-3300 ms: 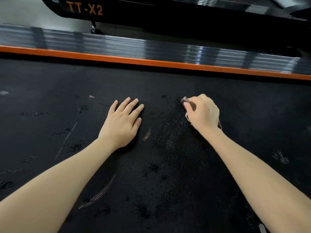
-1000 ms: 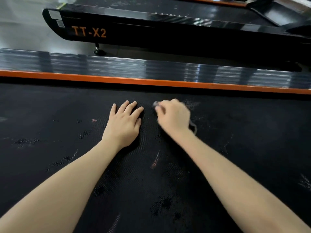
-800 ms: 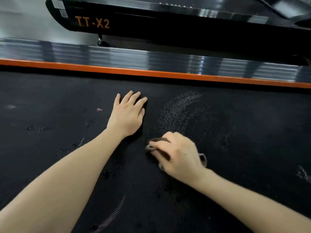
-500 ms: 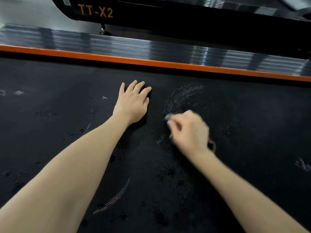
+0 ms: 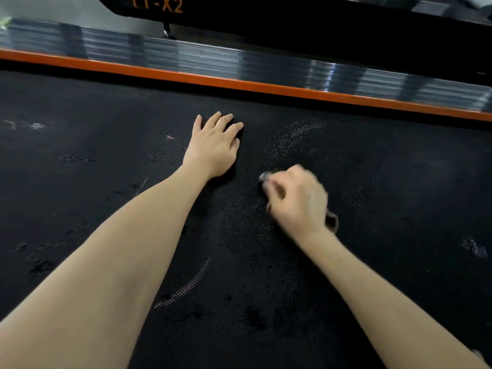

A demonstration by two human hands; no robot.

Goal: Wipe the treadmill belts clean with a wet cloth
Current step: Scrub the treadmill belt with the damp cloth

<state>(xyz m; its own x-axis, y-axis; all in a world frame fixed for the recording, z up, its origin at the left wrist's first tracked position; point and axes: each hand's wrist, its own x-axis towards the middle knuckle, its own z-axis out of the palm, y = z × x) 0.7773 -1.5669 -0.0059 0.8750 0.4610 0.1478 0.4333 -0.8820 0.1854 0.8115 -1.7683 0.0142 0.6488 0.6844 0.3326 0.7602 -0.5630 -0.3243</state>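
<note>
While the left hand (image 5: 214,147) lay flat on the black belt (image 5: 399,187), its fingers (image 5: 225,123) straight and close together, the right hand (image 5: 298,203) was curled over a small cloth (image 5: 332,221) and pressed it against the belt, just to the right of the left hand and nearer the camera. Its fingers (image 5: 277,189) were bent round the cloth, which was mostly hidden under the palm; only a dark, greyish fold stuck out beside the wrist and a pale edge showed at the fingertips. The right hand was blurred, so the cloth's true colour and weave could not be told. The belt had a fine dotted texture and filled most of the view. It carried scattered dull patches and pale streaks, and a lighter, curved smear (image 5: 292,139) lay just beyond the right hand. An orange strip (image 5: 239,85) ran along the belt's far edge, with a ribbed silver side rail (image 5: 202,58) beyond it. Behind that stood a second black treadmill (image 5: 306,27) with orange lettering ending in "X2"
</note>
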